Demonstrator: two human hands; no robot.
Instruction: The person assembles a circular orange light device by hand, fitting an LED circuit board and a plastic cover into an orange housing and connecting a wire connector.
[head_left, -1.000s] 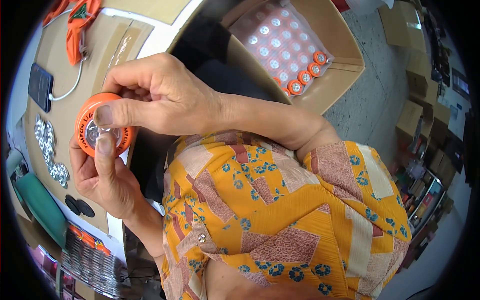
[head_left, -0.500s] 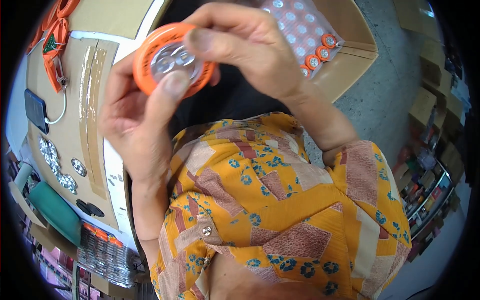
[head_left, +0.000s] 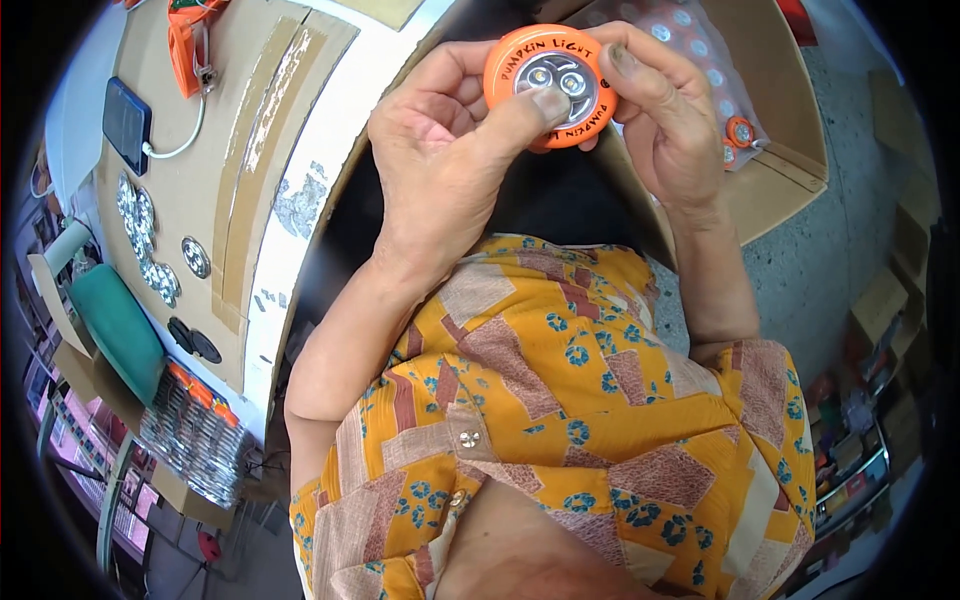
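Note:
Up near the top middle, both hands hold a round orange push light point(head_left: 508, 75) with a clear lens, a silver reflector and small bulbs in its centre. My left hand point(head_left: 440, 150) supports it from the left, thumb pressed on the lens and fingers behind. My right hand point(head_left: 668, 115) grips the right rim between thumb and fingers. The light's face is turned towards me; its back is hidden.
At right stands an open cardboard box point(head_left: 790, 195) with a plastic-covered layer of lights and orange lights point(head_left: 740, 131). On the cardboard-covered table point(head_left: 165, 90) lie a dark phone point(head_left: 127, 125) with a white cable, silver reflectors point(head_left: 140, 225), black discs point(head_left: 205, 346) and orange pieces point(head_left: 183, 45).
The view has shifted, and the light with both hands now appears farther right. My right thumb has moved off the lens to the rim; the left thumb stays on the lens.

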